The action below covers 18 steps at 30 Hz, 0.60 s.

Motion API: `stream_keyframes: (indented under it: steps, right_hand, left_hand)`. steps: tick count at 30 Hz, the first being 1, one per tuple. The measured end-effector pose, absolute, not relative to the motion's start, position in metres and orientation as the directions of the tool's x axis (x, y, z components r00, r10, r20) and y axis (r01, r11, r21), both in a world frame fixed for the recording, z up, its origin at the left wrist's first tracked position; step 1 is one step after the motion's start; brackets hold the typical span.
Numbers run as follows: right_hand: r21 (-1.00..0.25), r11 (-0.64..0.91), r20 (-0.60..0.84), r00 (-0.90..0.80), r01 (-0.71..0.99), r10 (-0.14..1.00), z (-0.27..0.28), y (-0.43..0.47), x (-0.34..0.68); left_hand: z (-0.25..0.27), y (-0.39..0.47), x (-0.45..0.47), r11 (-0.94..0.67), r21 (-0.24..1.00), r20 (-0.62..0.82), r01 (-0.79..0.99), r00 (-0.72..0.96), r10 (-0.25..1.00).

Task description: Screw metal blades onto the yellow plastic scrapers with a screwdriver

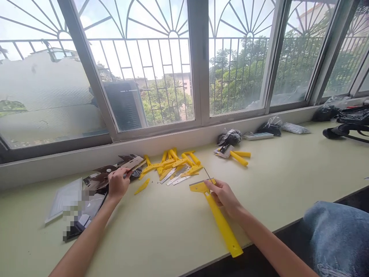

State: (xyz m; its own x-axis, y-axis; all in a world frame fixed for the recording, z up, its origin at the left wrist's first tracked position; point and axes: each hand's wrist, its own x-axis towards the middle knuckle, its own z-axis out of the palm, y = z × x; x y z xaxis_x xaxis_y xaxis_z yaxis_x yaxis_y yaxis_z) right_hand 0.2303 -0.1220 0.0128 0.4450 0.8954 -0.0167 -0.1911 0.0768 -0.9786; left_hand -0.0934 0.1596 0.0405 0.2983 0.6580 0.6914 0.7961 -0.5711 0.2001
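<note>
My right hand (pixel 223 198) is closed around the head end of a yellow scraper (pixel 223 223), whose long handle slants down toward the table's front edge. A thin metal rod (pixel 207 174) sticks up from the same fingers. At the left, my left hand (pixel 118 184) pinches a brown cardboard piece (pixel 137 164) over a pile of packaging (pixel 96 179). Between the hands lie several yellow scraper parts (pixel 165 163) in a heap, with flat metal blades (pixel 175 176) in front. A loose yellow clamp piece (pixel 142 187) and tiny screws (pixel 152 181) rest nearer me.
A white-framed panel (pixel 63 200) and a dark, partly pixelated object (pixel 86 219) lie at the left. Farther right are two yellow handles (pixel 240 157), black plastic bags (pixel 229 136) and a pale power strip (pixel 258 136). Windows (pixel 198 65) rise behind the table (pixel 161 238); a denim-covered knee (pixel 337 234) is at right.
</note>
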Motion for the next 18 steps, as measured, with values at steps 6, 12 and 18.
stream_keyframes:
  steps: [6, 12, 18]
  right_hand:
    - [-0.846, 0.410, 0.119, 0.629, -0.341, 0.768, 0.023, -0.122, 0.250]
    - [-0.737, 0.564, 0.193, 0.683, -0.372, 0.704, 0.026, -0.126, 0.249]
    - [-0.730, 0.539, 0.188, 0.634, -0.421, 0.750, 0.024, -0.126, 0.230]
  left_hand:
    - [0.041, 0.062, -0.056, -0.924, -0.012, 0.623, 0.381, 0.726, 0.291]
    - [0.022, -0.016, -0.013, -0.997, 0.014, 0.542, 0.080, 0.837, 0.075]
    - [0.020, -0.023, -0.013, -0.988, 0.153, 0.654, 0.014, 0.748, 0.112]
